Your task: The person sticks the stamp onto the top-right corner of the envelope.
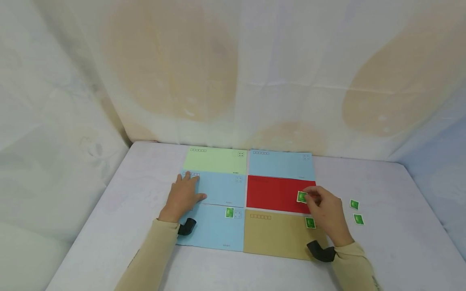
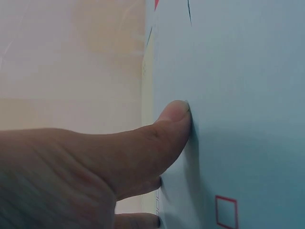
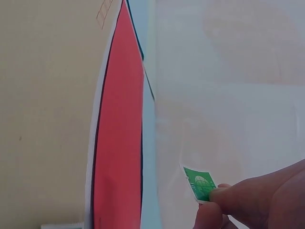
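Observation:
Between thumb and fingers my right hand (image 1: 327, 210) pinches a green stamp (image 1: 301, 197) with a white border, above the right part of the red envelope (image 1: 273, 193). The right wrist view shows the same stamp (image 3: 200, 183) held by one edge. My left hand (image 1: 183, 196) rests with spread fingers on the left end of the middle blue envelope (image 1: 222, 190). Its thumb (image 2: 167, 126) touches the paper in the left wrist view. One green stamp (image 1: 229, 212) lies on the front blue envelope (image 1: 212, 232), another stamp (image 1: 310, 222) on the tan envelope (image 1: 280, 236).
Behind these lie a light green envelope (image 1: 214, 160) and another blue envelope (image 1: 280, 163). Two loose stamps lie on the table at the right, a farther stamp (image 1: 354, 204) and a nearer stamp (image 1: 358, 219). A patterned curtain (image 1: 255, 81) hangs behind the table.

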Motion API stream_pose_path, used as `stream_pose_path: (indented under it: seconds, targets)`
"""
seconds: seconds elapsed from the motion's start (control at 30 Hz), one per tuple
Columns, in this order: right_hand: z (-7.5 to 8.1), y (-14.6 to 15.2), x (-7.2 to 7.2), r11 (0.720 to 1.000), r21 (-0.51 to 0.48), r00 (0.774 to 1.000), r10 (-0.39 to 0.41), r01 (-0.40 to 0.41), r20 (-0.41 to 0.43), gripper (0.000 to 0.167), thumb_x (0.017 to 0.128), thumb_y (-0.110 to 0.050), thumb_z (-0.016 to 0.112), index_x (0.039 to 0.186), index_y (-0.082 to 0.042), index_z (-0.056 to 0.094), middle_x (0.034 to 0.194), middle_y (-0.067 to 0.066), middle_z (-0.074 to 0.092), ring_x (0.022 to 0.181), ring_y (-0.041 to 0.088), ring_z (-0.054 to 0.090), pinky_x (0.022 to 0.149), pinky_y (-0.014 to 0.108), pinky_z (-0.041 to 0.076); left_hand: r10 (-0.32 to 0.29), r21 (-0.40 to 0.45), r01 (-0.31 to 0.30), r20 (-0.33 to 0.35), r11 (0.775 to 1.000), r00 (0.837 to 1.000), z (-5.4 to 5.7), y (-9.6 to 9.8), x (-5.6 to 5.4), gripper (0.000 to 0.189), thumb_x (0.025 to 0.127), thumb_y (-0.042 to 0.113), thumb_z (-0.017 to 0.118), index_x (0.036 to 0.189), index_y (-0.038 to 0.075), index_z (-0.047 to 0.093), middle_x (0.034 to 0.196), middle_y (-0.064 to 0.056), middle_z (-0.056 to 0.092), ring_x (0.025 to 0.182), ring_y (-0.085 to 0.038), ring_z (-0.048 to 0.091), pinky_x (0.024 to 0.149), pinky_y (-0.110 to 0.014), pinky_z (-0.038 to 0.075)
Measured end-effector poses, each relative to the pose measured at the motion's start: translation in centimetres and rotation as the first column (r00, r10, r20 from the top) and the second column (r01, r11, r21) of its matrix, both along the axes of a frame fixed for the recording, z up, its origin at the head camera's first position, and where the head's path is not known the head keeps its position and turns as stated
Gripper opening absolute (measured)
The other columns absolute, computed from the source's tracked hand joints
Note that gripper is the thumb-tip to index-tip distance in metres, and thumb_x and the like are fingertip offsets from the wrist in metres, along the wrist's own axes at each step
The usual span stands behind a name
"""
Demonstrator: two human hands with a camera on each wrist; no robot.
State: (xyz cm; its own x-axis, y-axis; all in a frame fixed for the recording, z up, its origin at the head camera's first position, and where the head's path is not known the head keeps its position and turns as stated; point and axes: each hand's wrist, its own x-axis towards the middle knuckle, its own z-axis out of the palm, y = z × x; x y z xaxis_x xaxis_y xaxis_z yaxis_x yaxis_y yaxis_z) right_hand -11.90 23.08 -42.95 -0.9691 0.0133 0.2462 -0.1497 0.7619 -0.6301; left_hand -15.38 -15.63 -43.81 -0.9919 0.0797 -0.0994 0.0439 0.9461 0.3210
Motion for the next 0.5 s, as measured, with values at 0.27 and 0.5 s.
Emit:
stream_pose_path:
  seconds: [0.27,0.5]
  targets:
    - [0.0,-0.9,-0.4,1.0,-0.018,1.0,0.024,-0.024,-0.006,0.017,0.093,-0.004,0.069,0.109,0.0,0.068,0.092,0.011,0.068,0.076,0.022,0.059,0.061,0.021,0.051,0.0,-0.006,0.0,-0.001,1.0,1.0,-0.2,0.0,-0.1,0.071,0.088,0.033,0.078,0.142,-0.006,0.052,0.152,-0.035,0.036,0.139,-0.06,0.027,0.108,-0.071,0.031]
    - [0.0,-1.7,-0.6,0.998,-0.026,0.998,0.053,-0.053,-0.016,0.017,0.093,-0.004,0.069,0.109,0.0,0.068,0.093,0.011,0.069,0.077,0.022,0.06,0.063,0.022,0.052,-0.005,-0.016,0.005,-0.012,1.0,1.0,-0.3,0.0,-0.1,0.071,0.088,0.033,0.078,0.141,-0.006,0.053,0.151,-0.035,0.036,0.139,-0.06,0.028,0.107,-0.071,0.032]
